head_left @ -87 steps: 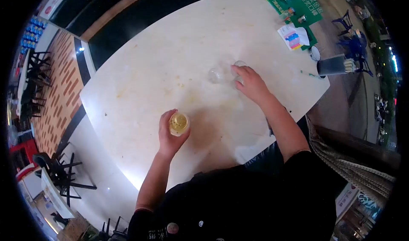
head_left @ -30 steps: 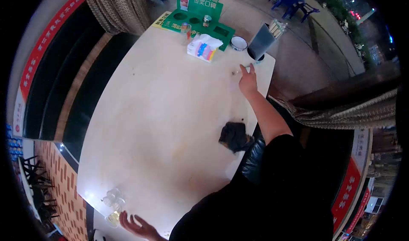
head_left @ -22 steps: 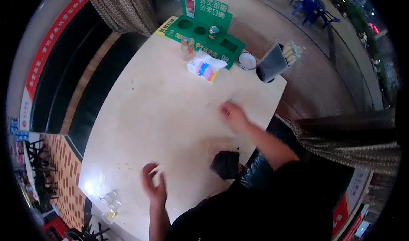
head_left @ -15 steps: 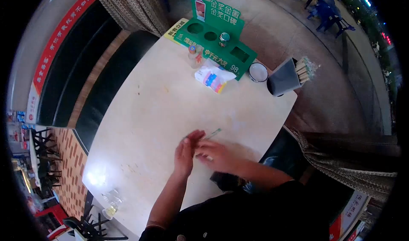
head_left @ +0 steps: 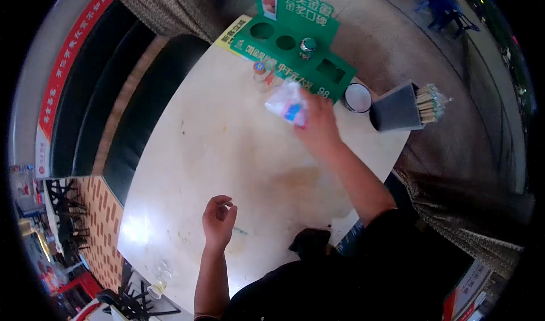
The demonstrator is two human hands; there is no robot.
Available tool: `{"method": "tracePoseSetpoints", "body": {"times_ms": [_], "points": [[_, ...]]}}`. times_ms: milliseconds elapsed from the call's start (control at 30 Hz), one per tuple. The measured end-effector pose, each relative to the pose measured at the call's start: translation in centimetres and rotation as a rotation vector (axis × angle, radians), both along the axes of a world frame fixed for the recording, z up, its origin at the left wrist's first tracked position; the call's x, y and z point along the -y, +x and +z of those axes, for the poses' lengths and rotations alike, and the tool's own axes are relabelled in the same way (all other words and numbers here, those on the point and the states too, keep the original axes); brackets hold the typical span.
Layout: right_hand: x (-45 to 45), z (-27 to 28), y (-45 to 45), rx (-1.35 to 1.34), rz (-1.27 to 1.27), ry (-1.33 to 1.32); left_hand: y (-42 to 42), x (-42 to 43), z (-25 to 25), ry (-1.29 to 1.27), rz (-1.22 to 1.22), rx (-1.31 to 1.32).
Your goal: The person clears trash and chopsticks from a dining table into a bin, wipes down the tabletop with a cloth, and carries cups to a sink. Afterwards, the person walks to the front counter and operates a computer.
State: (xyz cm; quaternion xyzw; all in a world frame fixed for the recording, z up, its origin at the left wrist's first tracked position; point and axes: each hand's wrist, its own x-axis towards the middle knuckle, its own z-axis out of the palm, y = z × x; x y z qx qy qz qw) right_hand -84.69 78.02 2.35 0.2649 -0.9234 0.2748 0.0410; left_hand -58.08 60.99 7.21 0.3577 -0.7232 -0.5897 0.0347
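Note:
My right hand [head_left: 319, 121] reaches across the table and grips the right side of a white soft pack of tissues [head_left: 279, 101] with blue and pink print. Its fingertips are partly hidden and a little blurred. My left hand [head_left: 219, 219] hovers over the near part of the table, fingers curled and thumb close to them; a small pale bit shows at the fingertips, too small to name. Just right of that hand lies a thin greenish strip [head_left: 240, 231]. Behind the pack stands a small clear bottle [head_left: 263, 74] with an orange and blue cap.
A green display stand [head_left: 272, 55] with round holes holds a small jar [head_left: 307, 47]. To its right are a white bowl [head_left: 357, 98] and a grey holder [head_left: 395, 108] of wrapped chopsticks. A clear cup [head_left: 156, 288] lies near the left edge; a black item [head_left: 310, 242] sits by my body.
My hands were together around the thin strip. My right hand has moved forward onto the tissue pack, my left hand has drawn left, and the strip now lies on the table.

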Motion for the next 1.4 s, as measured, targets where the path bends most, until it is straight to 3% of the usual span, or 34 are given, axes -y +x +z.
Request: {"method": "tracePoseSetpoints", "body": {"times_ms": [100,167,267,333,400,533,600,633,667,700,767,867,900,967,1033,1067,1133,1167,1200,1233,1267,1300,1367,1400], "points": [[-2.4,3.0,-1.7,-0.198,0.016,-0.168,0.9,0.9,-1.0,0.071,0.065,-0.039],[-3.6,5.1,-4.2,-0.219,-0.035,-0.083,0.2,1.1,-1.4,0.064,0.061,-0.137],[-4.7,6.3,-6.7,-0.184,-0.039,-0.009,-3.1,0.8,0.2,0.072,0.104,0.034],[-5.1,6.3,-6.6,-0.303,-0.125,0.050,-6.1,1.2,0.8,0.162,0.082,0.125],[-5.9,6.7,-3.2,-0.347,0.010,-0.099,-9.6,1.5,1.5,0.012,0.018,0.176],[-9.4,1.7,11.0,0.116,0.452,-0.234,-18.2,2.2,1.0,-0.450,-0.170,0.046],[-11.5,0.9,17.8,0.410,0.521,-0.171,-22.0,2.4,0.0,-0.564,-0.226,-0.002],[-12.1,1.3,19.1,0.369,0.646,-0.199,-24.0,2.8,-1.5,-0.675,-0.208,-0.067],[-12.9,1.1,20.3,0.391,0.611,-0.176,-25.8,2.7,-3.4,-0.767,-0.202,-0.140],[-13.9,0.2,21.9,0.394,0.637,-0.095,-27.4,2.6,-3.4,-0.631,-0.223,-0.053],[-15.3,-1.9,24.9,0.454,0.700,-0.012,-30.5,3.6,-8.2,-0.528,-0.155,-0.223],[-15.1,-4.3,28.8,0.506,0.648,0.052,-31.3,3.8,-7.4,-0.563,-0.200,-0.094],[-14.6,-4.8,29.2,0.526,0.629,-0.044,-31.1,3.6,-7.6,-0.782,-0.130,-0.158],[-15.3,-5.0,29.6,0.557,0.620,-0.143,-30.3,4.0,-7.5,-0.901,-0.131,-0.098],[-16.0,-2.4,27.1,0.963,0.520,-0.355,-27.4,3.1,-5.9,-0.756,-0.110,-0.138],[-16.5,0.9,25.1,1.047,0.307,-0.519,-25.5,2.7,-5.0,-0.607,-0.098,-0.191],[-19.3,2.8,22.1,1.095,0.049,-0.676,-21.4,3.1,-3.9,-0.641,-0.093,-0.144],[-20.1,4.3,20.6,1.074,-0.143,-0.827,-18.8,2.4,-2.2,-0.641,-0.064,-0.079],[-21.8,4.3,18.8,1.014,-0.167,-0.951,-15.9,1.7,-0.5,-0.639,-0.032,-0.014],[-22.3,5.4,16.7,0.974,-0.161,-1.101,-13.0,1.5,0.6,-0.527,0.008,-0.150],[-23.7,4.8,14.4,0.890,-0.140,-1.093,-10.1,1.4,1.1,-0.411,0.046,-0.284],[-24.5,4.0,12.0,0.804,-0.117,-1.086,-6.8,2.4,1.3,-0.458,-0.006,-0.264],[-23.3,2.8,8.5,0.572,-0.191,-0.925,-0.7,2.6,3.4,-0.359,-0.010,-0.275],[-22.8,1.3,6.7,0.326,-0.104,-0.707,2.1,2.4,4.8,-0.392,0.026,-0.187]]}}
